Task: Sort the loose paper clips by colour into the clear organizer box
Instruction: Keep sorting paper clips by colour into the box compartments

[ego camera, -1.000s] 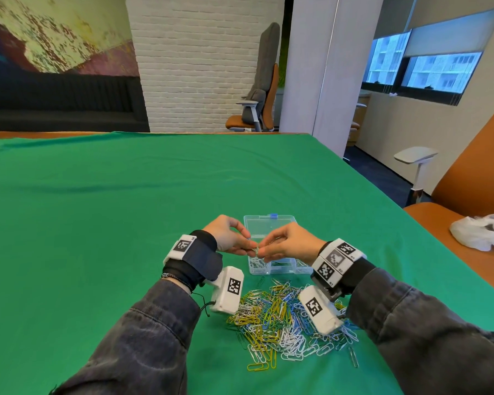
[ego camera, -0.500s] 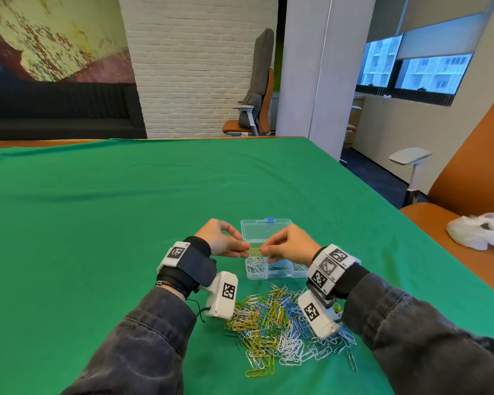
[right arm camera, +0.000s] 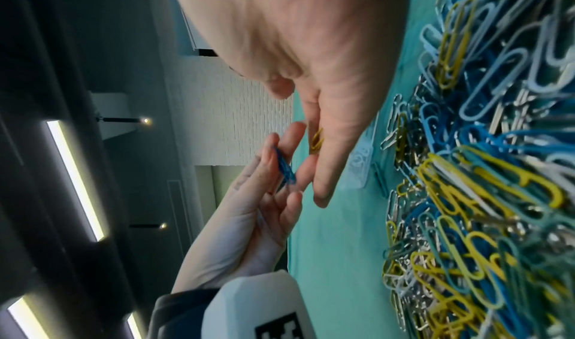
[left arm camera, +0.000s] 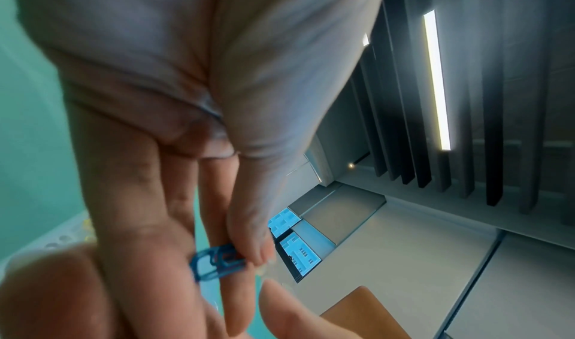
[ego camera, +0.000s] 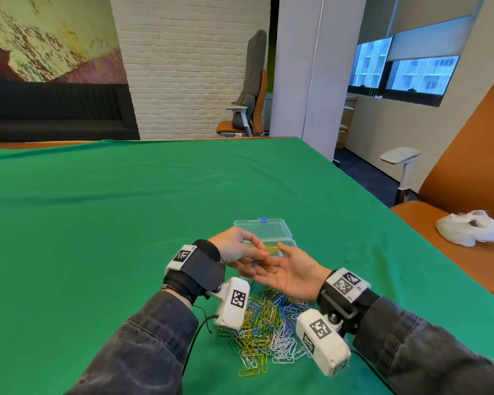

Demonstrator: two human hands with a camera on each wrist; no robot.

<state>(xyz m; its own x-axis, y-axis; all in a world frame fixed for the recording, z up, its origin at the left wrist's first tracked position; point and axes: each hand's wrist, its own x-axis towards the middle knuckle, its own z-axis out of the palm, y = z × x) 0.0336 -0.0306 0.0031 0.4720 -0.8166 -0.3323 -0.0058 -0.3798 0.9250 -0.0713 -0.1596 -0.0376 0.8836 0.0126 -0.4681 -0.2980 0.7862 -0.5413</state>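
Observation:
A mixed pile of yellow, blue, white and silver paper clips [ego camera: 268,329] lies on the green cloth in front of me. Behind it stands the clear organizer box [ego camera: 285,228] with its lid open; yellow clips [ego camera: 272,248] show in one compartment. My right hand [ego camera: 285,273] is turned palm up just before the box, fingers straight, and a yellow clip [right arm camera: 316,140] lies on them. My left hand [ego camera: 240,252] reaches over those fingers and pinches a few blue clips [left arm camera: 214,262] between thumb and finger. The box's near part is hidden by both hands.
Green cloth [ego camera: 97,223] covers the wide table, whose right edge runs close by. An orange chair [ego camera: 468,166] beside it carries a white plastic bag [ego camera: 468,228]. Another office chair [ego camera: 248,109] stands beyond the far edge.
Both hands were pinching together over the box. Now the right hand has turned palm up and opened, and the left hand has drawn blue clips away from it.

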